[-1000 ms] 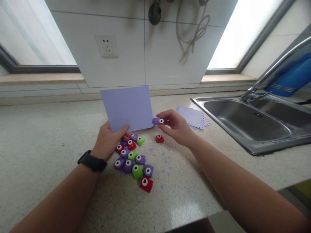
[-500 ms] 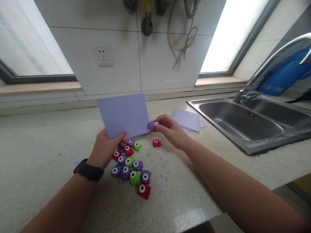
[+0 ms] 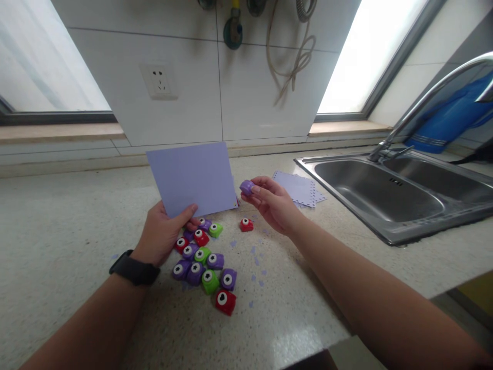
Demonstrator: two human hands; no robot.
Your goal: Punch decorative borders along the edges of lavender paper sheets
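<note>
My left hand [image 3: 171,228] pinches the lower edge of a plain lavender sheet of paper [image 3: 192,177], tilted up above the counter. A small mark shows at the sheet's lower right corner. Just right of that corner, apart from the paper, my right hand [image 3: 275,203] grips a small purple craft punch [image 3: 247,187] between thumb and fingers. Below the sheet lies a cluster of purple, green and red craft punches, among them a green punch [image 3: 210,281] and a red punch [image 3: 225,301]. Another red punch [image 3: 246,224] sits alone under my right hand.
Behind my right hand lies a stack of lavender sheets [image 3: 296,186] with punched edges. Tiny paper cut-outs [image 3: 253,277] are scattered on the speckled counter [image 3: 69,216]. A steel sink [image 3: 377,190] with a faucet [image 3: 419,110] is at the right; a blue item [image 3: 447,123] stands behind it.
The purple punch has come off the paper's lower right corner and moved slightly up and right in my right hand. The small mark at that corner is now uncovered.
</note>
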